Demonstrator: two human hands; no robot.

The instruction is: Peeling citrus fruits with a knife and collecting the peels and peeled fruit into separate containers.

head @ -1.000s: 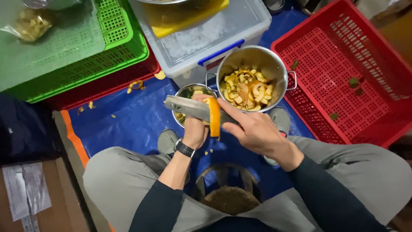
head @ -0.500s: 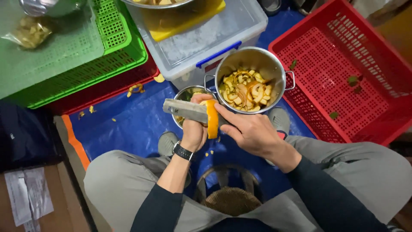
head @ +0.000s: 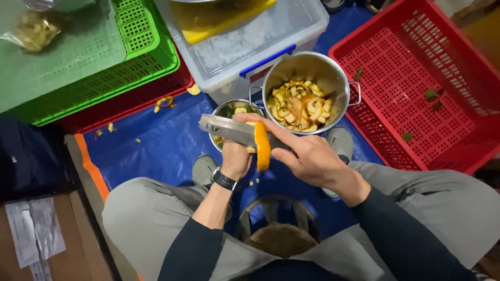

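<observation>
A makeshift food-preparation spot on the floor, likely a kitchen's back area: a blue tarp (head: 156, 145) covers the ground, with red (head: 416, 83) and green plastic crates (head: 104, 67), a clear storage tub (head: 245, 47), and a steel pot (head: 304, 96) full of peelings.
</observation>
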